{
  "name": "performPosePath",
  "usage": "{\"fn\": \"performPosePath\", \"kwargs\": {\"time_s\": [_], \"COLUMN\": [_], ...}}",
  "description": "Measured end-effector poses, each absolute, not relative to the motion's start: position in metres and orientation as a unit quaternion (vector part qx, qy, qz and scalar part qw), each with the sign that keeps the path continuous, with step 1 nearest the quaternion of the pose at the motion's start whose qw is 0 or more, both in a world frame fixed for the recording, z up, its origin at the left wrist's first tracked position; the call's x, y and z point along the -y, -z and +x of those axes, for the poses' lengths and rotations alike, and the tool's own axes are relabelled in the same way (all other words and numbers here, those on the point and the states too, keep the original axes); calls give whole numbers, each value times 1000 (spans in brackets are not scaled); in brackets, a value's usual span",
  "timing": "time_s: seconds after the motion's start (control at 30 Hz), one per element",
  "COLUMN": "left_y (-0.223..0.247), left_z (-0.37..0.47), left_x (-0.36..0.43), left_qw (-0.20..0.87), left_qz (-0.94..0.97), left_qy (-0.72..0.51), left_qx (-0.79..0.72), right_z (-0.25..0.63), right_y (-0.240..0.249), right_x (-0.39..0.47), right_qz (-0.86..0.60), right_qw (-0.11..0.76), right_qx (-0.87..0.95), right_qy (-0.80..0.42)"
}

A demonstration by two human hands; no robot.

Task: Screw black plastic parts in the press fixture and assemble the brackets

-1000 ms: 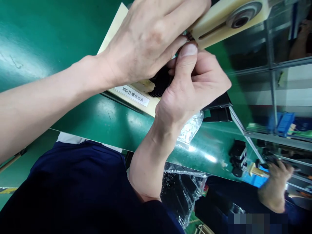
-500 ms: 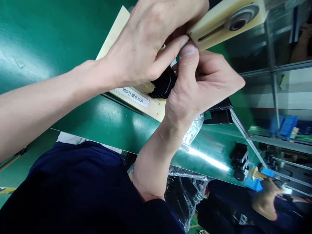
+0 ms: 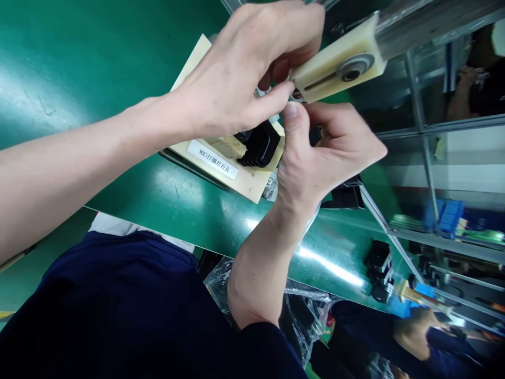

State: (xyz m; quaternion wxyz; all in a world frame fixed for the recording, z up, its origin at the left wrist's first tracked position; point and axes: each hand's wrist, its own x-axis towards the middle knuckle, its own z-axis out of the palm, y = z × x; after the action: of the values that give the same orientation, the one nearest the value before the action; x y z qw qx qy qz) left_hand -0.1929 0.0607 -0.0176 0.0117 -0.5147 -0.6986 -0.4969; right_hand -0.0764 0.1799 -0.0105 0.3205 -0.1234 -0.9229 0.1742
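Observation:
My left hand (image 3: 252, 73) reaches over the cream fixture plate (image 3: 240, 181) with its fingers curled and thumb pointing at the end of a slotted cream block (image 3: 331, 68). Just below, my right hand (image 3: 315, 147) is closed, its thumb tip close to the left thumb. Between the thumbs and the block's end shows a small shiny part (image 3: 295, 95), too small to name. What either hand pinches is hidden by the fingers. A black ribbed part (image 3: 262, 145) sits on the plate under the hands, beside a label (image 3: 213, 159) with printed characters.
The block is bolted through a round washer (image 3: 355, 67) and joins a metal bar (image 3: 426, 26) at upper right. The plate rests on a green table (image 3: 189, 205). Black parts (image 3: 381, 271) stand farther along. At lower right is a co-worker's arm (image 3: 414, 331); blue bins (image 3: 444, 216) lie beyond.
The view has shifted, so the block sits farther left and more of the metal bar shows. The right thumb is slightly lower against the block, and the small shiny part is now visible.

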Motion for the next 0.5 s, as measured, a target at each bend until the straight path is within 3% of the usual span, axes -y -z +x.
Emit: {"fn": "performPosePath", "kwargs": {"time_s": [0.1,0.23,0.5], "left_y": [20,23,25], "left_z": [-192,-192,-192], "left_x": [-62,-63,-64], "left_qw": [18,39,35], "left_qz": [-510,-503,-492], "left_qy": [513,528,538], "left_qx": [690,683,684], "right_z": [-76,-78,-83], "right_y": [13,19,29], "right_x": [-178,-174,-169], "right_qz": [-162,-143,-151], "right_qw": [304,361,405], "right_qx": [933,920,897], "right_qy": [-107,-63,-98]}}
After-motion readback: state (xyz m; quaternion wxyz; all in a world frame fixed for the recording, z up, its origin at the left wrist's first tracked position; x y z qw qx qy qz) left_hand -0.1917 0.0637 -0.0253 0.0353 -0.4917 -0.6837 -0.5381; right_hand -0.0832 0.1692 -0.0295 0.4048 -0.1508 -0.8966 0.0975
